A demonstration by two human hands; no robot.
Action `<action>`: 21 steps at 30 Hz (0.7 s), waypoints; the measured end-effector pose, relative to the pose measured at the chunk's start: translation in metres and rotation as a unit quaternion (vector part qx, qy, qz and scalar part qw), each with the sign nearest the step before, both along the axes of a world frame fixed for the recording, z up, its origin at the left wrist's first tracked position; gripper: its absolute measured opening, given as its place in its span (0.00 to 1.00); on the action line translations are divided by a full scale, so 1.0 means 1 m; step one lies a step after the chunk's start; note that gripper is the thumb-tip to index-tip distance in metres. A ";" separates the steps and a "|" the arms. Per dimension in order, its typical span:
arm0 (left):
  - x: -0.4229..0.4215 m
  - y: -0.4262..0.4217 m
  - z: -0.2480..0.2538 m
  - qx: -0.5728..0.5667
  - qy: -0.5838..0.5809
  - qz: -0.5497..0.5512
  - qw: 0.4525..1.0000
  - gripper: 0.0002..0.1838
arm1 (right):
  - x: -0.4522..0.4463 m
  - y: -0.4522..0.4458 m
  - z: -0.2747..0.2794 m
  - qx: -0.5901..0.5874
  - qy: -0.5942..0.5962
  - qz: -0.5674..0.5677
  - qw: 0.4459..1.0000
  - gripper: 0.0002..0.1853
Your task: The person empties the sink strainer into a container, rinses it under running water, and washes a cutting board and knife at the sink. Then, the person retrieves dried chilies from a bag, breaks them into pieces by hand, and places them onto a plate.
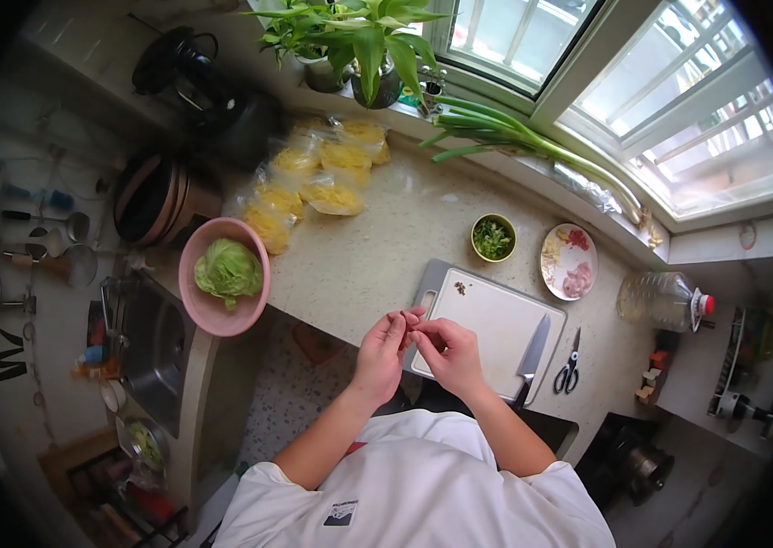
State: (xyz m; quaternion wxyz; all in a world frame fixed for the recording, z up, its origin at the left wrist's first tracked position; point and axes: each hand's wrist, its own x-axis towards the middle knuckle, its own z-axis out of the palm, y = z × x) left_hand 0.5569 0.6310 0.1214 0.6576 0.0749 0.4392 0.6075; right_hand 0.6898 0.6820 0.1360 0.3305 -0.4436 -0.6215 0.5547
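Note:
My left hand point(383, 351) and my right hand point(448, 355) meet in front of my body, by the near left edge of the white cutting board point(487, 320). Fingertips of both are pinched together around a small dark red piece point(410, 321), too small to name for certain. On the board, near its upper left, lies a little pile of dark brown bits point(460, 289). A kitchen knife point(534, 350) rests along the board's right side, its black handle towards me. Black-handled scissors point(569, 370) lie on the counter just right of the board.
Beyond the board stand a bowl of chopped greens point(493, 237) and a plate point(551, 279) with sliced meat and chopped bits. Left are a pink basin point(188, 283) holding a cabbage point(228, 270) and several bags of yellow food point(331, 196). An oil bottle point(656, 300) stands right; scallions point(532, 142) line the sill.

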 end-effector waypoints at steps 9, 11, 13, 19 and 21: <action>-0.033 -0.016 0.004 0.006 0.000 0.069 0.998 0.10 | 0.005 -0.007 0.012 -0.038 -0.032 0.022 0.999 0.05; -0.047 -0.021 0.002 0.019 0.073 0.050 0.996 0.09 | 0.007 -0.008 0.016 -0.025 -0.044 0.023 0.998 0.05; -0.054 -0.022 0.007 0.039 0.171 0.040 0.984 0.07 | 0.009 -0.010 0.018 0.001 -0.072 0.037 0.997 0.05; -0.082 -0.019 0.050 0.197 0.599 -0.185 0.754 0.12 | -0.003 -0.018 0.026 0.070 -0.095 0.117 0.986 0.05; -0.093 -0.025 0.048 0.230 0.604 -0.217 0.731 0.11 | -0.009 -0.022 0.028 0.066 -0.081 0.129 0.986 0.05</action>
